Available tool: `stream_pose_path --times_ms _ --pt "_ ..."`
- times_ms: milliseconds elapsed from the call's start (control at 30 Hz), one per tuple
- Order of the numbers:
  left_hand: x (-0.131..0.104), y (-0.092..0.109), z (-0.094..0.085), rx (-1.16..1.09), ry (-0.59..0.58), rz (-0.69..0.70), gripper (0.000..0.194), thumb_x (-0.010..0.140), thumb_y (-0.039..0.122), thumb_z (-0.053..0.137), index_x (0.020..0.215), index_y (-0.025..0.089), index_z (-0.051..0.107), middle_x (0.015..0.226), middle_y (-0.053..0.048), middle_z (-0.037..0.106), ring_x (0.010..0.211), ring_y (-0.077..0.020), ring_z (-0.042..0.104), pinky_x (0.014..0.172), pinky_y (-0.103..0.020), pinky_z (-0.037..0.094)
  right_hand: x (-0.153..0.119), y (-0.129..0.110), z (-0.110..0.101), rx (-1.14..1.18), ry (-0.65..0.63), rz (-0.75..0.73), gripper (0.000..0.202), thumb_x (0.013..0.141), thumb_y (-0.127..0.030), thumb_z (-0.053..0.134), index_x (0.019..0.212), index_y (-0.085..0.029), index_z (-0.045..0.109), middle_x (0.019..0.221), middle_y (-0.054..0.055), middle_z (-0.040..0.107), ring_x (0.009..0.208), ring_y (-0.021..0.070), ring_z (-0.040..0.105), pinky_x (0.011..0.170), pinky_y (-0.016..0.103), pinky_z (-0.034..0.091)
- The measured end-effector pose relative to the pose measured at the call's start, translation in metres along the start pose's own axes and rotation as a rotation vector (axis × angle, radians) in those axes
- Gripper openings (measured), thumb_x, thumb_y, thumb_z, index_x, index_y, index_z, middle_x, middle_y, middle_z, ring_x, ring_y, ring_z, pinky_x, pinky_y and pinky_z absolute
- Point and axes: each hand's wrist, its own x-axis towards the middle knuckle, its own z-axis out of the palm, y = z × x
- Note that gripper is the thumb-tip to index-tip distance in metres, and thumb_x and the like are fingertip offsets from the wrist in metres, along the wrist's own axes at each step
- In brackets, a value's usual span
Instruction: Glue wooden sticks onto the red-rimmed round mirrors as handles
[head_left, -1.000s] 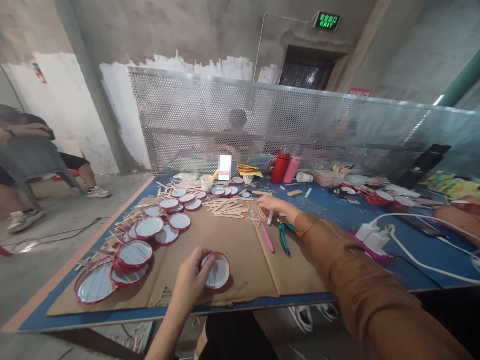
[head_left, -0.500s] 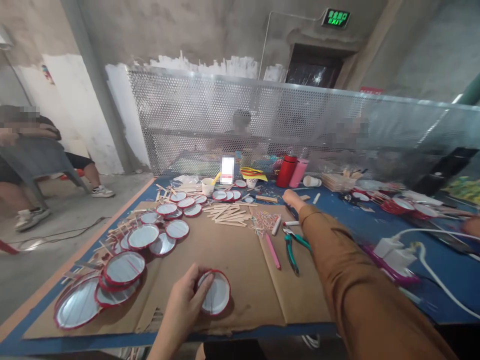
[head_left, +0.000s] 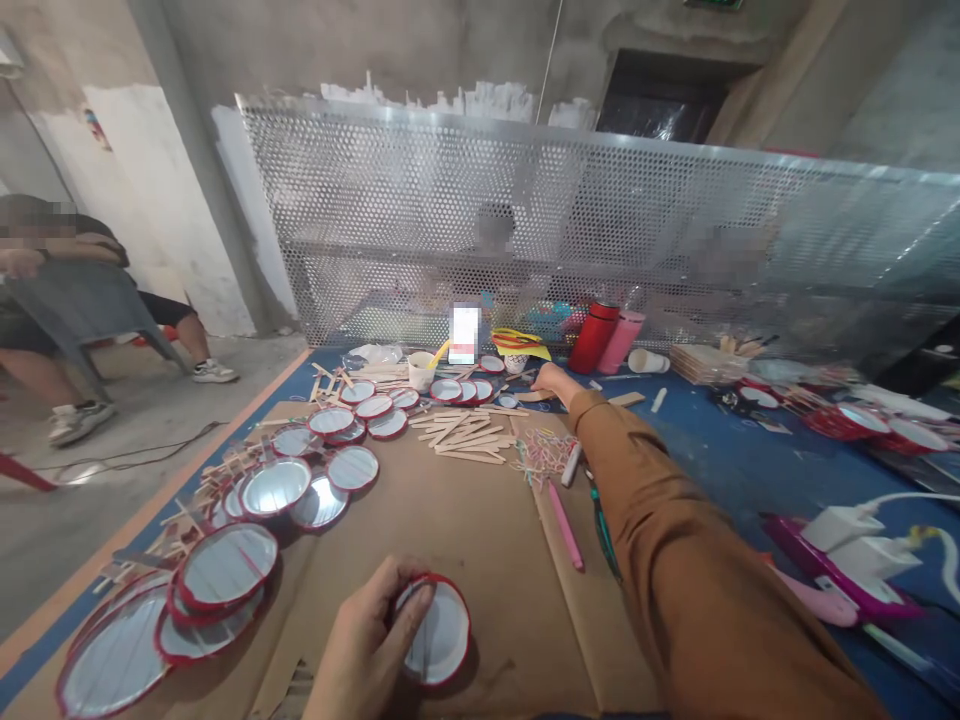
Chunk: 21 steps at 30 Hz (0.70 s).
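My left hand point(head_left: 382, 625) pinches the left edge of a small round disc point(head_left: 442, 635) with a red rim and pale face, over the brown cardboard point(head_left: 480, 530). My right hand point(head_left: 551, 380) reaches to the back of the table, beside a flat wooden piece point(head_left: 531, 396) and just right of the patterned cup point(head_left: 515, 364); its fingers are small and partly hidden, so its grip is unclear. Several red-rimmed discs point(head_left: 276, 487) lie overlapping at the left. Wooden sticks point(head_left: 465, 436) and thin coloured strands point(head_left: 544, 455) lie in the middle.
A pink pen-like tool point(head_left: 565, 525) and teal-handled pliers point(head_left: 602, 530) lie beside my right sleeve. Red point(head_left: 594, 338) and pink bottles point(head_left: 621, 342) stand at the back, before a perforated metal screen point(head_left: 390, 200). A purple power strip point(head_left: 877, 590) with white plugs is at the right. Someone sits far left.
My right hand has moved left, toward the patterned cup, and its sleeve now covers much of the pliers. My left hand still holds the disc. The view has shifted slightly.
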Motion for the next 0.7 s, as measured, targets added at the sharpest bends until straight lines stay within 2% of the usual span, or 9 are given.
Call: stream_pose_path --times_ms 100,200,300,400,533,600,700 --pt "0.001 -0.002 -0.001 0.001 -0.001 0.013 0.034 0.084 0.050 0.054 0.083 0.018 0.067 0.074 -0.005 0.068 0.066 -0.0159 0.062 0.061 -0.021 0.048 -0.004 0.002 -0.003 0.021 0.038 0.089 0.035 0.059 -0.014 0.083 0.090 -0.004 0.070 0.091 0.020 0.071 0.103 0.0325 0.065 0.079 0.028 0.053" --pt "0.002 -0.004 0.000 0.013 0.014 0.022 0.034 0.084 0.050 0.054 0.083 0.018 0.068 0.074 -0.005 0.068 0.066 -0.0157 0.062 0.060 -0.021 0.049 -0.016 0.013 -0.010 0.092 0.029 0.160 0.028 0.063 -0.013 0.081 0.086 -0.003 0.069 0.071 0.015 0.070 0.079 0.0269 0.070 0.066 0.027 0.055" --pt "0.002 -0.007 0.000 0.017 0.011 0.026 0.036 0.084 0.051 0.053 0.084 0.018 0.068 0.074 -0.005 0.068 0.065 -0.0154 0.062 0.058 -0.021 0.049 -0.030 0.027 -0.023 0.188 -0.002 0.182 0.023 0.071 -0.016 0.077 0.087 -0.002 0.067 0.056 0.009 0.065 0.057 0.0182 0.066 0.056 0.025 0.055" --pt "0.002 -0.008 -0.001 0.010 0.004 0.024 0.038 0.083 0.053 0.054 0.084 0.018 0.068 0.074 -0.005 0.068 0.065 -0.0155 0.062 0.058 -0.021 0.049 -0.045 0.042 -0.043 0.269 -0.066 0.134 0.021 0.074 -0.016 0.075 0.089 -0.004 0.066 0.055 0.005 0.064 0.053 0.0133 0.064 0.058 0.022 0.055" --pt "0.000 -0.004 0.001 -0.013 0.057 0.014 0.042 0.079 0.059 0.058 0.082 0.018 0.069 0.073 -0.005 0.068 0.066 -0.0167 0.062 0.059 -0.022 0.049 -0.063 0.058 -0.065 0.304 -0.249 0.073 0.029 0.063 -0.020 0.084 0.086 -0.009 0.069 0.063 0.006 0.069 0.060 0.0150 0.068 0.063 0.025 0.055" --pt "-0.002 0.001 0.003 -0.025 0.105 -0.003 0.043 0.077 0.061 0.058 0.081 0.019 0.068 0.072 -0.004 0.068 0.066 -0.0167 0.061 0.060 -0.022 0.049 -0.069 0.061 -0.063 0.279 -0.310 0.068 0.031 0.061 -0.022 0.086 0.084 -0.010 0.070 0.065 0.006 0.070 0.062 0.0157 0.068 0.062 0.024 0.055" --pt "-0.004 0.008 0.005 -0.038 0.142 -0.029 0.045 0.076 0.063 0.058 0.080 0.019 0.067 0.070 -0.003 0.067 0.065 -0.0160 0.060 0.062 -0.022 0.049 -0.071 0.060 -0.045 0.217 -0.276 0.085 0.023 0.065 -0.021 0.083 0.078 -0.009 0.069 0.062 0.006 0.068 0.057 0.0141 0.066 0.056 0.021 0.050"
